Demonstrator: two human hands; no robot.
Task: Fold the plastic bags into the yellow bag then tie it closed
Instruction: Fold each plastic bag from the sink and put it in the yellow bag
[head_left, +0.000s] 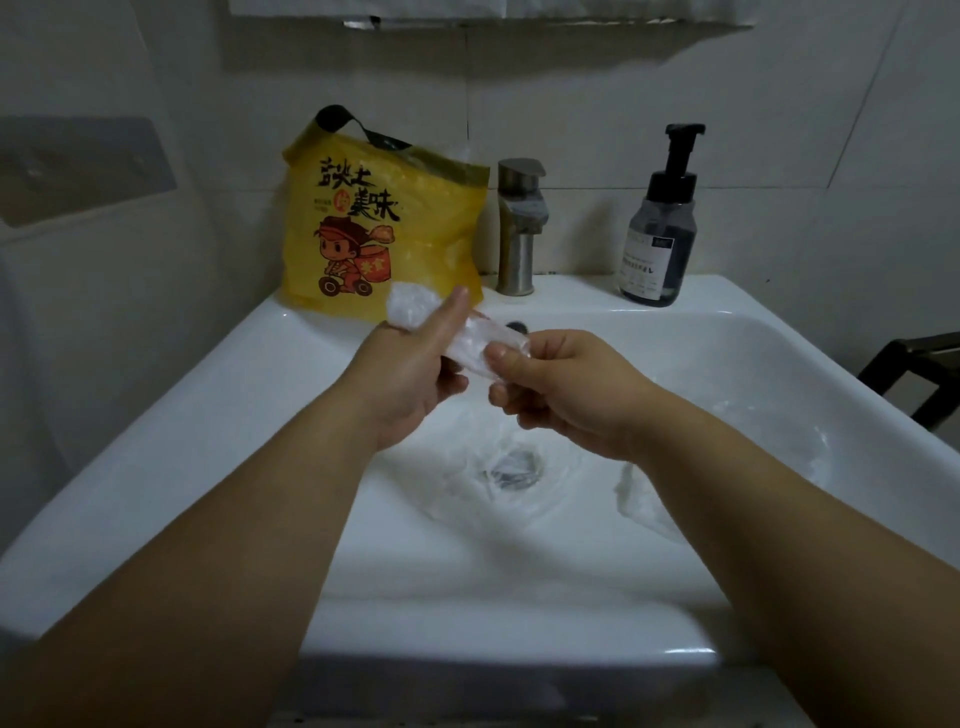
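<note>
A yellow bag with a cartoon print and black handles stands upright on the sink's back ledge, leaning on the wall. Both hands hold a clear plastic bag rolled into a narrow strip above the basin. My left hand grips its left end, thumb stretched along it, and a crumpled tuft sticks out past the thumb. My right hand pinches the right end. More clear plastic bags lie in the basin, partly under my right forearm.
The white sink fills the view, its drain at the centre. A metal tap stands right of the yellow bag. A dark pump bottle sits on the back right ledge. A dark stand is at the right edge.
</note>
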